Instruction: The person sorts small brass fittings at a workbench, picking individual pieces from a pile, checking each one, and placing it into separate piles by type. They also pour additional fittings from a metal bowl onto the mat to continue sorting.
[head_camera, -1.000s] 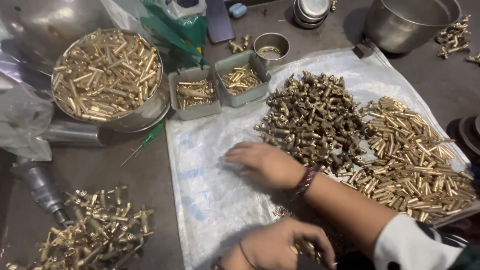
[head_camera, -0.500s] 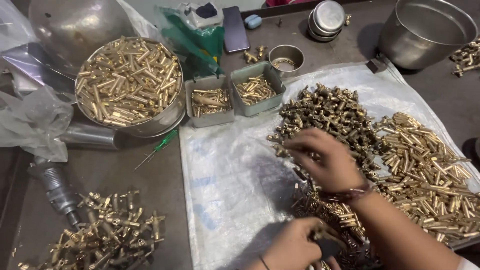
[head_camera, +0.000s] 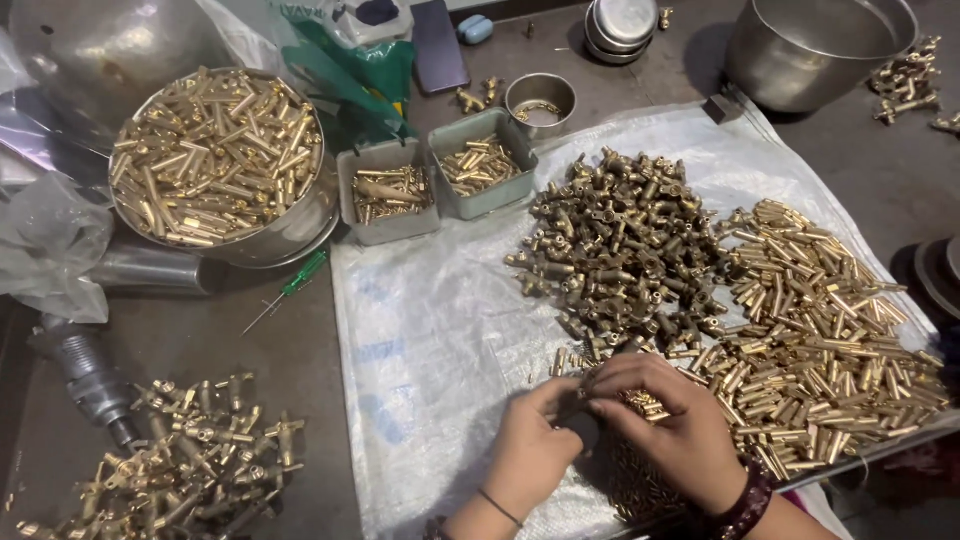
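Right hand was drawn back from the fitting pile to left hand; both were closed around 1 small brass piece, assembly apparently begun.

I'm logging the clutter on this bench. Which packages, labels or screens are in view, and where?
Phone: top centre, lying flat, dark rectangular screen, off.
Green plastic packet: left of the phone, crumpled, green and white.
Clear plastic bag: far left, crumpled, see-through.
White woven sack: spread flat under the brass parts, faint blue print.
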